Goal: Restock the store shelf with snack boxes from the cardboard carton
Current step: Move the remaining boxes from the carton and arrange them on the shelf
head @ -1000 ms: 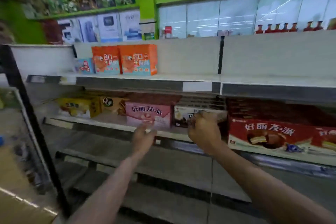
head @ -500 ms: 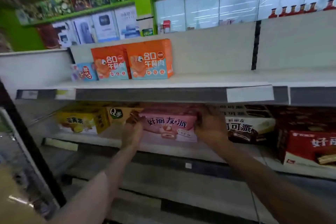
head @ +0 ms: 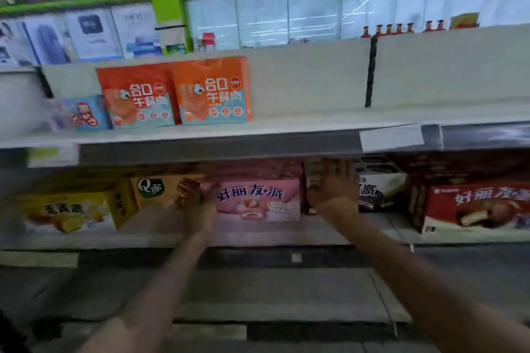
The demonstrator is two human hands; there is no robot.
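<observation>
1. Store shelf (head: 218,149): a grey price rail runs across the view; boxes stand on the level above it and on the level below it.
2. Red pie box (head: 476,206): lower level, well to the right of the pink box, front face toward the aisle.
3. Two orange boxes (head: 175,93): upper level, above and to the left of the pink box, standing upright and touching each other.
4. Pink box (head: 258,199): the item being handled. It stands on the lower level under the rail, front face outward, set back from the shelf edge.
5. Yellow box (head: 66,210): lower level, far left of the pink box, angled; image blurred.
6. Tan Q-marked box (head: 160,189): just left of the pink box, behind the left hand.
7. White-and-dark box (head: 378,189): just right of the pink box, partly hidden by the right hand.
8. Right hand (head: 332,185): fingers spread and extended upward against the pink box's right end, pressing rather than wrapping.
9. Left hand (head: 200,203): at the pink box's left end, fingers reaching along that side; blur prevents telling whether they curl round the corner.
10. Small blue box (head: 86,113): upper level, left of the orange boxes.
</observation>
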